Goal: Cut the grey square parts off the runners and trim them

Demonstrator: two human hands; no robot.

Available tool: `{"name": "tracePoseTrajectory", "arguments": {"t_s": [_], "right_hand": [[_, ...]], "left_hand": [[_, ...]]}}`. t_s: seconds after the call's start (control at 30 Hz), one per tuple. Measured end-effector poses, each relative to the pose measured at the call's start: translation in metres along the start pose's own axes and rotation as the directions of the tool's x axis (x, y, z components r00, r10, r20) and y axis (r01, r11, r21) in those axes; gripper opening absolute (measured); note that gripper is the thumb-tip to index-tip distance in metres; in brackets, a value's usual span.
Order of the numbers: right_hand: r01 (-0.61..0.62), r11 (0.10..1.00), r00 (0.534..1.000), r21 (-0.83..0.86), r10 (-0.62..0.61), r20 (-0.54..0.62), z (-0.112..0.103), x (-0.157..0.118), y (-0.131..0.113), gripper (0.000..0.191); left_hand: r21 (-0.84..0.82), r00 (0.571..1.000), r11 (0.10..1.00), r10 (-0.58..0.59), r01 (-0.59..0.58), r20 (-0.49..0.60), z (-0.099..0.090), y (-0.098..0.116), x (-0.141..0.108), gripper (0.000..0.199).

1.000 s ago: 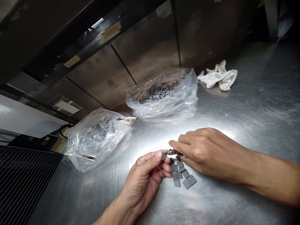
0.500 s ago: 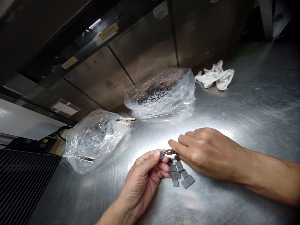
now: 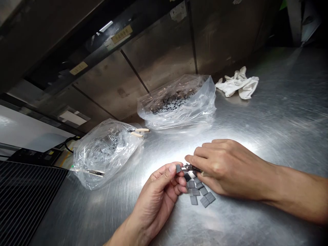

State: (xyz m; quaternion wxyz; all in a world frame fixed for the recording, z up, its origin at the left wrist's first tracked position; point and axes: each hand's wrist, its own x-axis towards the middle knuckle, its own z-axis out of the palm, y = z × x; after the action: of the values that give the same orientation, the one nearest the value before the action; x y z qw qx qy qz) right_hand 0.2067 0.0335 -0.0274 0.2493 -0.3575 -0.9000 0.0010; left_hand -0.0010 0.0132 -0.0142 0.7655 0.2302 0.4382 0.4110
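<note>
The left hand (image 3: 160, 196) pinches a small gray square (image 3: 178, 168) between thumb and finger. Just right of it, dark pliers (image 3: 189, 167) lie nearly sideways, nose pointing left at the square; I can't tell if they touch. Loose gray squares (image 3: 195, 192) sit below on the desk (image 3: 246, 222). The right hand (image 3: 221, 167) is wrapped around the pliers.

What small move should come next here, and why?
Probably a light squeeze of the pliers by the right hand: their tips are at the edge of the tile that the left hand pinches, though whether they touch it is too small to tell.
</note>
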Motion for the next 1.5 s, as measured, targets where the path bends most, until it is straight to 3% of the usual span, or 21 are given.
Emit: {"name": "tracePoseTrajectory", "arguments": {"t_s": [0.67, 0.93, 1.13, 1.5], "right_hand": [[-0.009, 0.997, 0.998, -0.070, 0.014, 0.065, -0.0015, 0.0020, -0.0028, 0.011], [-0.063, 0.998, 0.987, -0.018, 0.065, 0.147, -0.0050, 0.0028, -0.0045, 0.010], [-0.146, 0.987, 0.987, 0.067, 0.140, 0.083, -0.0061, 0.0013, -0.0005, 0.008], [-0.117, 0.983, 0.989, 0.141, 0.102, 0.112, -0.0053, 0.0058, -0.0080, 0.003]], "left_hand": [[0.026, 1.000, 1.000, 0.018, -0.018, -0.021, 0.0002, -0.0023, 0.0006, 0.015], [0.034, 0.999, 0.999, 0.022, -0.021, -0.029, 0.0014, -0.0017, -0.0009, 0.014], [0.016, 1.000, 1.000, 0.013, -0.013, 0.001, 0.0018, -0.0002, -0.0005, 0.013], [0.015, 0.999, 1.000, -0.005, 0.005, 0.032, -0.0021, 0.0008, 0.0006, 0.015]]}}
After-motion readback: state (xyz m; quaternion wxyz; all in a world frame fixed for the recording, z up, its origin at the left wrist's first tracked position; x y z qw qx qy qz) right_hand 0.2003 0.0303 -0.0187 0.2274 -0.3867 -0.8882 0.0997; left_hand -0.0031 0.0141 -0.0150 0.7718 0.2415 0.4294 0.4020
